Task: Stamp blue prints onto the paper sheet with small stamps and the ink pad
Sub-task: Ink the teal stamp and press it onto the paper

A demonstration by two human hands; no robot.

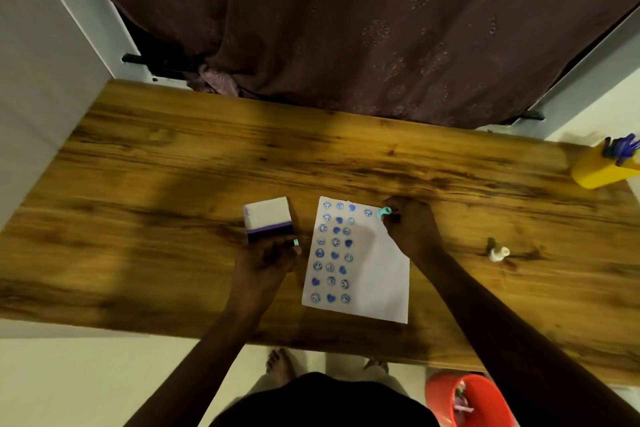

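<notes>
A white paper sheet [381, 274] lies on the wooden table [173, 166], with three columns of blue smiley and heart prints down its left side and one more print near the top right. My right hand [410, 224] grips a small teal stamp [383, 212] at the sheet's top right corner. The ink pad [268, 218], with its white lid raised and a dark blue base, stands left of the sheet. My left hand [266, 258] rests against the pad's near edge and holds a second teal stamp [296, 242].
A small white stamp [498, 253] lies on the table to the right. A yellow holder with blue pens [601, 166] stands at the far right edge. A red bin [467, 400] sits on the floor below. A brown curtain [346, 28] hangs behind the table.
</notes>
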